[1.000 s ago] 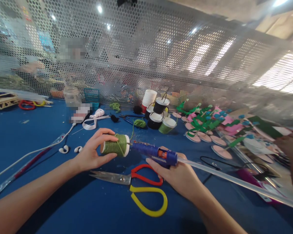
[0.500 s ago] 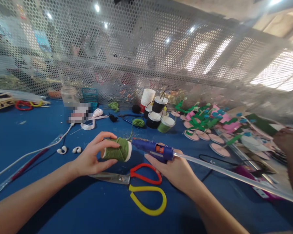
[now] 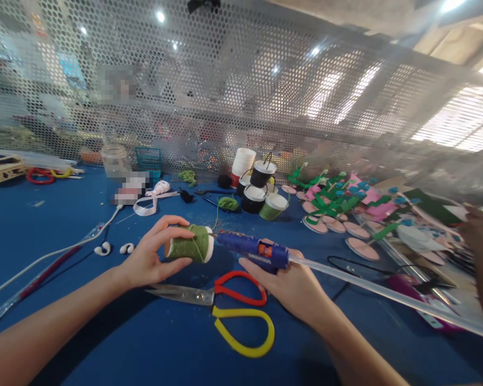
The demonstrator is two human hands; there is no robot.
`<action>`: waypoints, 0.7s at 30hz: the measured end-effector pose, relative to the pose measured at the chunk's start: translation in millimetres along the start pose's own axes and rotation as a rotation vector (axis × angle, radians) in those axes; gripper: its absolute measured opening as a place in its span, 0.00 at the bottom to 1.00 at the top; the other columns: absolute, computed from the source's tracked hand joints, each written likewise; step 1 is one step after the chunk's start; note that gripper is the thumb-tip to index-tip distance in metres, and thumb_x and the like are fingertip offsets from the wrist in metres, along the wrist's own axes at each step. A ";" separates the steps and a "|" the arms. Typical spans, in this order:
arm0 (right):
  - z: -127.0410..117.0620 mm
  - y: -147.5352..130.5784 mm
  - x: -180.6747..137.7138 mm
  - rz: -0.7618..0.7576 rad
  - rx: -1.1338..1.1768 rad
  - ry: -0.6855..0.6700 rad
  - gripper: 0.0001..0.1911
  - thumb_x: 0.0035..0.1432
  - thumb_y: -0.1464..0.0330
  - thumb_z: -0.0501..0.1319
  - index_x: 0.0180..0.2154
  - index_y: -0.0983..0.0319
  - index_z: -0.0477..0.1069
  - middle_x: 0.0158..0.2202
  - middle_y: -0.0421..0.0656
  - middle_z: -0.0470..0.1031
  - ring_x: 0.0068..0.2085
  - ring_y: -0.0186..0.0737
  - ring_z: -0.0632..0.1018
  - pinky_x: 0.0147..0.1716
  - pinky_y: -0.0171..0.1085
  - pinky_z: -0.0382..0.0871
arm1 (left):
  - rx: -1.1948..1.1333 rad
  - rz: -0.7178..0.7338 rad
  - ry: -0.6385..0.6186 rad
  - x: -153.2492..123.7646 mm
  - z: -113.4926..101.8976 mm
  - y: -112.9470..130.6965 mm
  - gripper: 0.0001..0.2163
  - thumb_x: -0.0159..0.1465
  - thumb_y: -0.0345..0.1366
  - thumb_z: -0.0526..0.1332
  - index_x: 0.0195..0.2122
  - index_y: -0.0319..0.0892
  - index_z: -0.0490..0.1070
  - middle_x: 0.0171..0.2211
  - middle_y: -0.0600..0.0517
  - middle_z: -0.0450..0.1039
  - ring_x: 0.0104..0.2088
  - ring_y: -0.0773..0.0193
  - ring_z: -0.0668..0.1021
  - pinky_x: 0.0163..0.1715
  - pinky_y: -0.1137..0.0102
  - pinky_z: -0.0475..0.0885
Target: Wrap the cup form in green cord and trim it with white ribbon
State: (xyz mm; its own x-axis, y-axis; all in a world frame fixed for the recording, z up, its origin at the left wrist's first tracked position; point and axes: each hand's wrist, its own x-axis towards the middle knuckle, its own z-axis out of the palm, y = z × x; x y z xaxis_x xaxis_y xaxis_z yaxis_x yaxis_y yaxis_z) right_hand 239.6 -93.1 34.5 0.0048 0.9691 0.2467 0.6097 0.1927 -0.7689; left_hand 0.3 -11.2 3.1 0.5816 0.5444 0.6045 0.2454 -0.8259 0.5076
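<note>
My left hand grips a paper cup wrapped in green yarn, lying on its side with its white rim toward the right. A strand of the yarn runs from the cup back to a small green bundle. In my right hand is a blue glue gun, its nozzle at the cup's rim; whether it touches, I cannot tell. A long clear glue stick sticks out of the gun's back. Below both hands lie scissors with one red and one yellow handle.
Wrapped cups and stacked white cups stand at the back. Pink discs with green paper stems crowd the right, where another person's hand shows. A white cable and earphones lie left. Perforated metal sheet closes the back.
The cup in my left hand has shifted slightly left and up. The glue gun has moved very slightly, still near the rim. The other person's hand at the right has moved a little.
</note>
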 end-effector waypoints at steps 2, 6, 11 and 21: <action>0.9 -0.1 -0.3 -0.009 0.020 0.003 0.09 0.50 0.62 0.57 0.24 0.60 0.68 0.22 0.40 0.73 0.24 0.38 0.74 0.24 0.33 0.69 | -0.007 -0.002 0.016 0.3 0.0 -1.0 0.15 0.56 0.32 0.62 0.45 0.45 0.64 0.46 0.45 0.61 0.46 0.56 0.69 0.45 0.60 0.69; 2.3 0.2 -1.1 0.028 0.059 -0.009 0.08 0.49 0.62 0.58 0.24 0.60 0.66 0.22 0.41 0.73 0.24 0.38 0.74 0.24 0.33 0.69 | -0.024 -0.005 0.045 0.5 0.0 -2.9 0.15 0.57 0.32 0.62 0.45 0.45 0.64 0.46 0.45 0.61 0.46 0.56 0.70 0.44 0.60 0.70; 0.6 -0.8 0.1 0.139 0.088 -0.044 0.10 0.48 0.60 0.58 0.25 0.60 0.65 0.17 0.37 0.69 0.17 0.35 0.71 0.15 0.32 0.65 | 0.009 0.014 0.008 -1.0 0.9 0.3 0.15 0.57 0.32 0.61 0.45 0.45 0.64 0.46 0.45 0.61 0.46 0.56 0.69 0.44 0.60 0.70; -0.1 -4.1 7.7 0.232 0.119 -0.096 0.13 0.46 0.58 0.59 0.21 0.60 0.65 0.11 0.34 0.63 0.14 0.32 0.67 0.15 0.32 0.62 | 0.094 0.047 -0.069 -2.1 -2.9 1.9 0.15 0.57 0.32 0.61 0.46 0.45 0.63 0.47 0.45 0.62 0.46 0.56 0.71 0.43 0.61 0.71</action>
State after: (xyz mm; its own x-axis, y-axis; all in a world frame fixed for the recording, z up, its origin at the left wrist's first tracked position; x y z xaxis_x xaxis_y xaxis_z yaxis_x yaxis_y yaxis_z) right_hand 237.2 -86.5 39.6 0.0551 0.9985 0.0029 0.5040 -0.0253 -0.8634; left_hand -2.6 -13.5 4.5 0.6453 0.4958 0.5812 0.2865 -0.8623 0.4175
